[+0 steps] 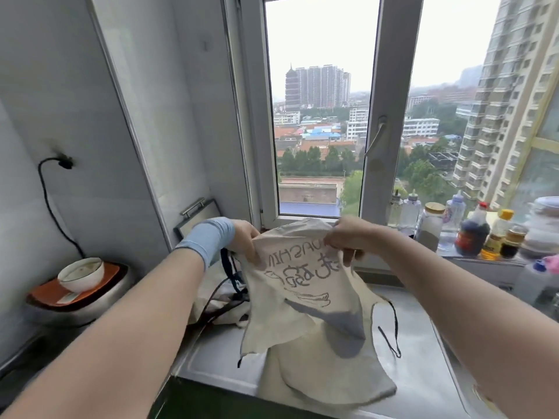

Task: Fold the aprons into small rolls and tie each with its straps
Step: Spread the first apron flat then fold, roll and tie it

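Slippage is the main risk: the cream fabric apron with dark printed lettering [305, 300] hangs over the middle of the grey steel counter [211, 358], pinched along its top hem by curled fingers of the left hand [242, 237] and the right hand [348, 237], while its lower part lies crumpled at the counter's front edge and could slide off if either pinch loosens. Its thin dark strap [390, 340] trails loose toward the right edge and could get rolled inside, and a 2nd cream apron [211, 300] heaped by the left edge could tangle with it.
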`<state>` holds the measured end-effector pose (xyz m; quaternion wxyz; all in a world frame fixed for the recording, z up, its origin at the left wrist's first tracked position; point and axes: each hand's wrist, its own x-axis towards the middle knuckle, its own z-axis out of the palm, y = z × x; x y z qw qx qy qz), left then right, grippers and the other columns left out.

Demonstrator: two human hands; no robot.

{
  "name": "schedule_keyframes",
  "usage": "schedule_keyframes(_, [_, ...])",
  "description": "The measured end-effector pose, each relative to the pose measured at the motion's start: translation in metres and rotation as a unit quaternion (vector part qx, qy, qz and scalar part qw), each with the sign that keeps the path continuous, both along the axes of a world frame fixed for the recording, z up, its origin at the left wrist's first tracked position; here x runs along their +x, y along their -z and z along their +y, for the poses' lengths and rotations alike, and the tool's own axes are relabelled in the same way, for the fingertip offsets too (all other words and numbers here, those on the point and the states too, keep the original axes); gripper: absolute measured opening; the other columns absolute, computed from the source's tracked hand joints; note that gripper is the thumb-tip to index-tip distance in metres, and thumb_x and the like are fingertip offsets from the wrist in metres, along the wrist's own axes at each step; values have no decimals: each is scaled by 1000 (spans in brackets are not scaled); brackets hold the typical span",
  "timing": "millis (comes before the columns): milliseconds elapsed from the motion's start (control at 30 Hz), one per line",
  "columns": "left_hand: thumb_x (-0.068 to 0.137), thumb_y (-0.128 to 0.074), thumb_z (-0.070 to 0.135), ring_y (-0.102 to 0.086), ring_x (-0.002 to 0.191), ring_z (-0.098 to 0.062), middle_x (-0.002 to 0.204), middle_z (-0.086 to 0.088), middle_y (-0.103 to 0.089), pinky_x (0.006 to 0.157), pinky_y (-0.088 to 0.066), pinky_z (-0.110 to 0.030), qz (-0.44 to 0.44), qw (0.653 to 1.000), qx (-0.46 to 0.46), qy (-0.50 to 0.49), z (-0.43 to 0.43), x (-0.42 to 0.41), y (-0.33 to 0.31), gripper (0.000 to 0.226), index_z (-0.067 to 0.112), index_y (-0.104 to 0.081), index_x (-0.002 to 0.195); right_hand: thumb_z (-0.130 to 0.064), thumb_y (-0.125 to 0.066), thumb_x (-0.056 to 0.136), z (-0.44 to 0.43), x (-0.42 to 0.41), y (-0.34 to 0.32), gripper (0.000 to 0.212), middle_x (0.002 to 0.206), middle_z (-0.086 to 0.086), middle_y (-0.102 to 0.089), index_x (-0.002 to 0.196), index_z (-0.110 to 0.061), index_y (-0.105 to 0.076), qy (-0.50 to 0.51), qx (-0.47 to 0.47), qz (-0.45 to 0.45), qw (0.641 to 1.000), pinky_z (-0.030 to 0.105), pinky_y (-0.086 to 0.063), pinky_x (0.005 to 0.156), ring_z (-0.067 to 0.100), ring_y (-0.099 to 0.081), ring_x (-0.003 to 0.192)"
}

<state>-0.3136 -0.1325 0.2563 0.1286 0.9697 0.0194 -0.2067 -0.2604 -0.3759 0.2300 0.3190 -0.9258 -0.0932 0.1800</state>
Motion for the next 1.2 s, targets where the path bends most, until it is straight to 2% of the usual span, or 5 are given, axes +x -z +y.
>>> schedule_keyframes(267, [63,-75,20,-43,46,-7,67,-3,-58,40,-32,-14,215,928,-305,6,38,8,-24,30,12,-73,92,-18,-42,82,-13,-25,-32,31,46,5,-34,52,-12,-45,2,34,220,975,16,-14,42,13,-22,33])
schedule_keyframes(533, [75,-58,14,-65,83,-23,84,2,-65,71,-48,-26,-242,964,88,-70,-8,69,37,7,21,-58,72,-12,-56,88,-19,37,43,19,96,4,-70,85,-22,-72,129,-10,-291,948,31,-53,73,22,-64,78])
schedule_keyframes(733, [83,-51,32,-49,115,-24,120,-2,-55,94,-38,-38,-287,921,254,-67,-30,138,108,37,31,-65,117,-24,-50,88,-36,98,105,27,91,-1,-74,92,-25,-76,189,-64,-278,940,29,-53,71,24,-68,88])
schedule_keyframes(1033, [83,-58,10,-60,110,-27,123,-11,-61,94,-47,-30,-198,960,-42,-194,-79,249,172,32,15,-67,114,-17,-49,93,-59,211,198,23,112,16,-69,108,-11,-64,221,-7,-159,962,33,-45,85,34,-60,108])
schedule_keyframes(1200, [83,-65,10,-46,129,-26,160,-5,5,104,-40,-33,-185,961,-126,-165,-96,261,237,87,26,-15,152,-24,-62,87,-65,239,266,90,163,11,-17,157,-9,-7,54,-12,-45,997,31,-22,119,24,-21,149])
